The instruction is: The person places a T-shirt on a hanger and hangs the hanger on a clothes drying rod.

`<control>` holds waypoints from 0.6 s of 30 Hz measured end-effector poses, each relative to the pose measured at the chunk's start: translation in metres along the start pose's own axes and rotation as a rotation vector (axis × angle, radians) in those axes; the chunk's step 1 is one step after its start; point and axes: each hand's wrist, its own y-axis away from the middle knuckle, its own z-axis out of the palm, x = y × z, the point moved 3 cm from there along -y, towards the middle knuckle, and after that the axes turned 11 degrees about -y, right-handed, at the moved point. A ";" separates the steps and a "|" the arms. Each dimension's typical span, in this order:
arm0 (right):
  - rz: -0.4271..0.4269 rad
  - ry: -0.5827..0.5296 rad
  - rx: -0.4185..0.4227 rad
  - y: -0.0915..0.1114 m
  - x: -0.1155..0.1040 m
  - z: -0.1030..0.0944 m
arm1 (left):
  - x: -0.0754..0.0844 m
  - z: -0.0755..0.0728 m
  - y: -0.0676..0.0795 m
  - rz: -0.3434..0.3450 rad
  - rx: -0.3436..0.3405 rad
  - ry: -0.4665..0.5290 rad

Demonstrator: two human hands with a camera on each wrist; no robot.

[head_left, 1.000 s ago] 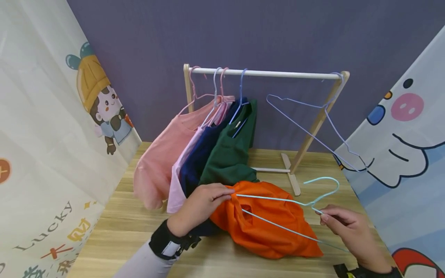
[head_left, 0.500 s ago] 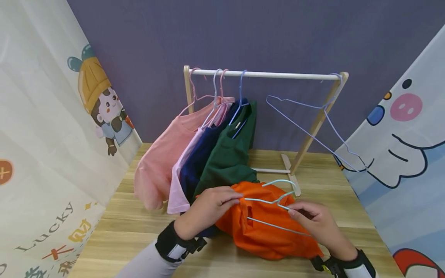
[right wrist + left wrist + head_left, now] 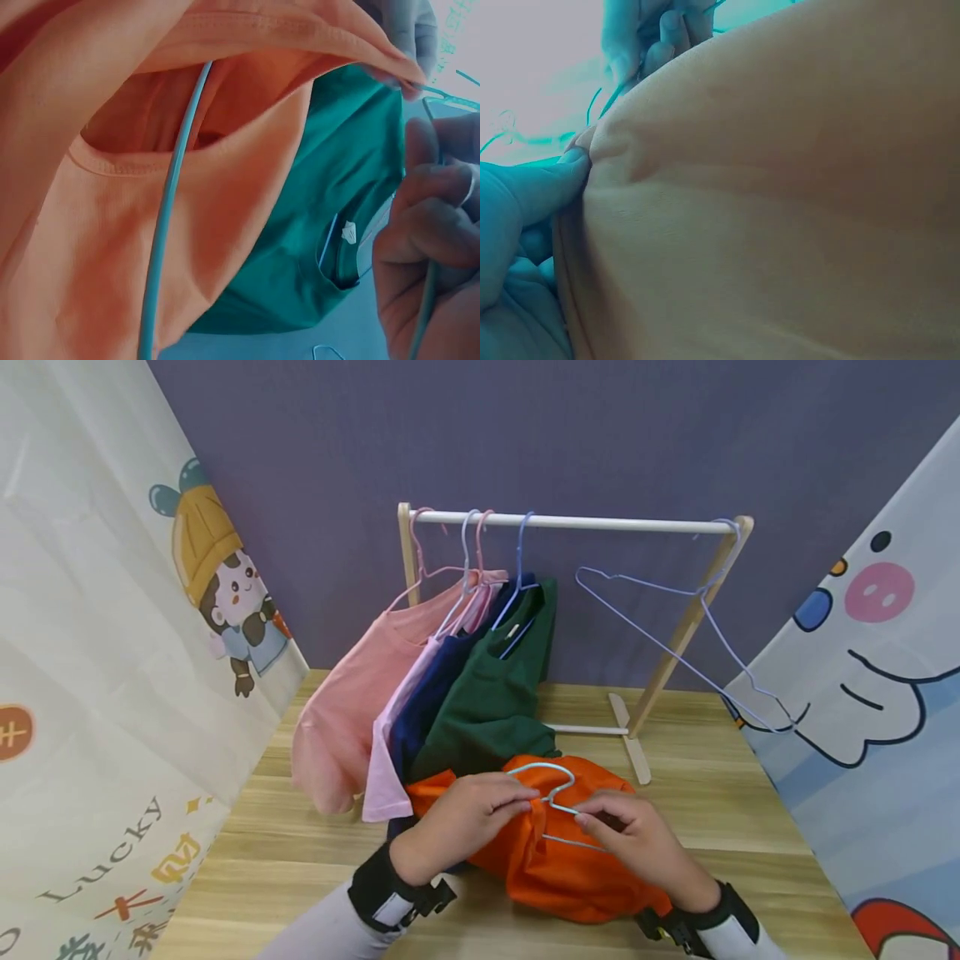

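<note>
An orange shirt [image 3: 577, 889] lies bunched on the table, and its neck opening shows in the right wrist view. My left hand [image 3: 472, 814] pinches the edge of the neckline between thumb and fingers. Between thumb and fingertips my right hand [image 3: 641, 843] grips one shoulder of a light-blue hanger [image 3: 542, 765], close below its hook. The hanger's far shoulder is hidden by the shirt and my left hand. In the right wrist view the hanger's bottom bar [image 3: 169, 195] passes into the neck opening. Both hands are close together.
Behind the shirt stands a clothes rack with a white rail [image 3: 600, 522]. At its left hang a pink shirt [image 3: 360, 693], a lilac one, a navy one and a green one [image 3: 487, 710]. A bare purple hanger [image 3: 645, 635] hangs at the right end.
My right hand has moved left with the hanger, whose far shoulder has slid into the orange shirt's neck. My left hand, still pinching the neckline, has shifted slightly right.
</note>
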 end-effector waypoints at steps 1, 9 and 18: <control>-0.001 0.004 0.001 -0.001 0.000 0.002 | 0.000 0.001 0.000 0.000 0.002 0.000; -0.013 0.155 0.037 -0.005 -0.001 0.004 | -0.004 0.004 0.000 -0.017 0.028 0.017; -0.671 0.306 0.243 -0.005 -0.035 0.003 | -0.012 -0.009 -0.008 -0.077 0.059 -0.015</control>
